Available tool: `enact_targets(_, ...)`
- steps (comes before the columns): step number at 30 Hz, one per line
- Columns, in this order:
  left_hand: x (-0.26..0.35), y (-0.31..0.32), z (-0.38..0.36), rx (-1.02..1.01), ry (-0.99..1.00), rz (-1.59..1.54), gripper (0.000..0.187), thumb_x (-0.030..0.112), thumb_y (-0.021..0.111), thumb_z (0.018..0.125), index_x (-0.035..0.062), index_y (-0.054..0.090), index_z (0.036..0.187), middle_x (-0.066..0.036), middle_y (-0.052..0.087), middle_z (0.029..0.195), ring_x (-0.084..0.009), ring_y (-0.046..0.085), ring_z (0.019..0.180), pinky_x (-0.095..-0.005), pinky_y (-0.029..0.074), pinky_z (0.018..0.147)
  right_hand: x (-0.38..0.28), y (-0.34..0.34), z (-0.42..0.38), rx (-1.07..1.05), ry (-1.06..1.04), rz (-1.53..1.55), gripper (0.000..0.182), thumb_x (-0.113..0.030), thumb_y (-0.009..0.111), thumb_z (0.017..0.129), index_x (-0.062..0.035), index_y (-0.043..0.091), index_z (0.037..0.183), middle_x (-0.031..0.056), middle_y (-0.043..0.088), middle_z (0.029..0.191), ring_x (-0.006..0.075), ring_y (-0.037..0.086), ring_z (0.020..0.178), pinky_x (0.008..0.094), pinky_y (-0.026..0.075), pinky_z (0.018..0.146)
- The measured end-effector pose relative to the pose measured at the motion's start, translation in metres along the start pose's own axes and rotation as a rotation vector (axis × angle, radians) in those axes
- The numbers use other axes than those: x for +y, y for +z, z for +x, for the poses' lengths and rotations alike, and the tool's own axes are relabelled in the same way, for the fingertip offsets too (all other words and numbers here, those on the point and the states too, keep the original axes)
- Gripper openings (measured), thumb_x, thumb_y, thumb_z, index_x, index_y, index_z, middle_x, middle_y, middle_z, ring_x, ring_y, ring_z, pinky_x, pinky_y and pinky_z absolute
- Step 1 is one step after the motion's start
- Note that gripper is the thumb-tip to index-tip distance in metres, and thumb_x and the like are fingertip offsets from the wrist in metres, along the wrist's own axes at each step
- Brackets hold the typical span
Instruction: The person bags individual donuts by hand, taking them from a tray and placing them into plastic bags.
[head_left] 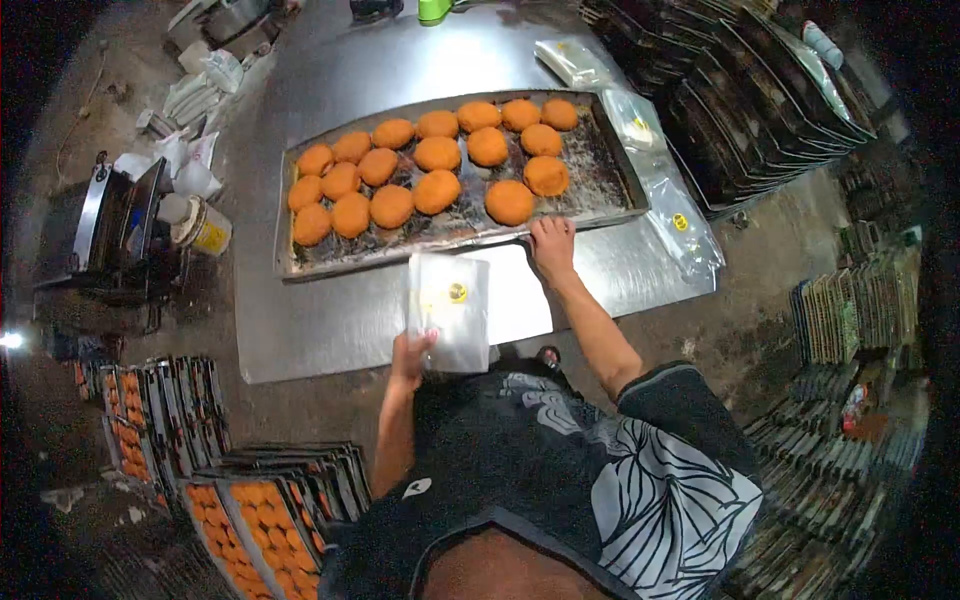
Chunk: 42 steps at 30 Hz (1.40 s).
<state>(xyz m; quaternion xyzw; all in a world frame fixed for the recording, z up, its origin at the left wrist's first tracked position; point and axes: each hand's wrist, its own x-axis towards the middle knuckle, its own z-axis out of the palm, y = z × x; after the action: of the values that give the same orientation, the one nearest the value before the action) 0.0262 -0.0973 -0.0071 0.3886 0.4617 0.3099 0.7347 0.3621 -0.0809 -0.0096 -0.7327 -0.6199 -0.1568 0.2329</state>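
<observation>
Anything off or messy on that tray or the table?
Mostly tidy. The baking tray sits askew on the metal table, its bare right part dark with residue. The buns crowd left and centre. Left hand holds a plastic bag; right hand touches the tray's edge.

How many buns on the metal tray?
19 buns, all on the tray: seven in the far row, six in the middle, six nearest. None seem hidden.
</observation>
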Motion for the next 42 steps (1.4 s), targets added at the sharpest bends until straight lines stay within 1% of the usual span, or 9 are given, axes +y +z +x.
enact_targets(8,0.004,-0.053,-0.008,0.006,-0.057,0.624,0.033,0.015,0.062,0.070,-0.0045,0.053,0.096,-0.009,0.057,0.087,-0.0199,0.054,0.071,-0.0317,0.043,0.067,0.007,-0.001,0.009,0.024,0.006,-0.144,0.014,-0.018,0.059,0.069,-0.0111,0.054,0.079,0.0048,0.052,0.079,0.0236,0.047,0.084,0.0368,0.032,0.080)
enact_targets(14,-0.003,-0.007,-0.013,0.005,-0.056,-0.234,0.033,0.011,0.061,0.072,-0.0028,0.050,0.100,-0.007,0.056,0.084,-0.0172,0.055,0.072,-0.0269,0.045,0.066,-0.035,-0.037,0.002,0.213,0.203,0.055,0.047,-0.031,0.062,0.069,-0.0005,0.049,0.103,0.0178,0.052,0.093,0.0304,0.044,0.097,0.0411,0.030,0.088)
enact_targets(18,-0.019,0.062,0.014,-0.127,0.015,-0.254,0.026,0.014,0.058,0.077,-0.0034,0.052,0.096,-0.005,0.056,0.083,-0.0145,0.053,0.069,-0.0256,0.042,0.064,-0.042,-0.038,-0.074,-0.718,1.037,1.963,0.060,-0.047,0.050,0.079,0.0026,0.043,0.113,0.0103,0.056,0.094,0.0196,0.053,0.083,0.0299,0.042,0.073)
enact_targets(25,-0.021,0.155,0.010,-0.146,0.169,0.334,0.041,0.007,0.066,0.068,-0.0047,0.045,0.101,-0.007,0.054,0.090,-0.0179,0.052,0.084,-0.0282,0.042,0.073,0.005,-0.056,-0.100,-0.636,0.982,1.016,0.033,-0.005,0.064,0.065,0.0061,0.055,0.094,0.0105,0.060,0.080,0.0181,0.055,0.069,0.0300,0.044,0.065)
enact_targets(29,-0.020,0.171,0.030,-0.192,0.942,1.062,0.052,0.013,0.070,0.056,-0.0021,0.047,0.100,-0.017,0.049,0.094,-0.0324,0.047,0.085,-0.0380,0.039,0.077,0.048,-0.043,-0.084,-0.588,0.870,0.912,0.037,-0.010,0.066,0.064,0.0072,0.053,0.094,0.0149,0.060,0.081,0.0202,0.057,0.069,0.0306,0.045,0.064)
enact_targets(34,-0.014,0.208,0.060,-0.665,0.646,1.289,0.030,0.014,0.066,0.063,0.0022,0.056,0.089,-0.013,0.054,0.082,-0.0299,0.051,0.075,-0.0353,0.042,0.069,0.030,-0.080,-0.065,-0.437,0.999,0.775,0.058,-0.025,0.068,0.066,0.0075,0.041,0.106,0.0216,0.055,0.087,0.0296,0.056,0.080,0.0343,0.044,0.071)
enact_targets(36,-0.012,0.205,0.073,-0.742,0.417,1.405,0.024,0.014,0.065,0.065,0.0033,0.058,0.085,-0.013,0.055,0.079,-0.0301,0.052,0.071,-0.0350,0.044,0.066,0.029,-0.084,-0.088,-0.023,0.591,0.484,0.059,-0.025,0.067,0.067,0.0060,0.038,0.108,0.0228,0.051,0.096,0.0313,0.051,0.089,0.0349,0.041,0.077)
enact_targets(40,-0.010,0.197,0.069,-0.641,0.345,0.961,0.020,0.003,0.055,0.070,-0.0030,0.056,0.089,-0.014,0.058,0.080,-0.0234,0.057,0.077,-0.0323,0.045,0.070,0.029,-0.128,-0.121,-0.338,0.830,0.805,0.026,-0.018,0.059,0.075,0.0031,0.050,0.088,0.0146,0.055,0.077,0.0279,0.052,0.068,0.0349,0.042,0.064)
enact_targets(42,0.000,0.201,0.064,-0.509,0.312,0.940,0.021,0.001,0.047,0.074,-0.0024,0.056,0.092,-0.014,0.061,0.076,-0.0211,0.058,0.078,-0.0279,0.045,0.069,0.020,-0.129,-0.121,-0.498,0.401,1.018,0.019,-0.016,0.053,0.079,0.0025,0.050,0.080,0.0138,0.054,0.066,0.0265,0.053,0.061,0.0334,0.042,0.057)
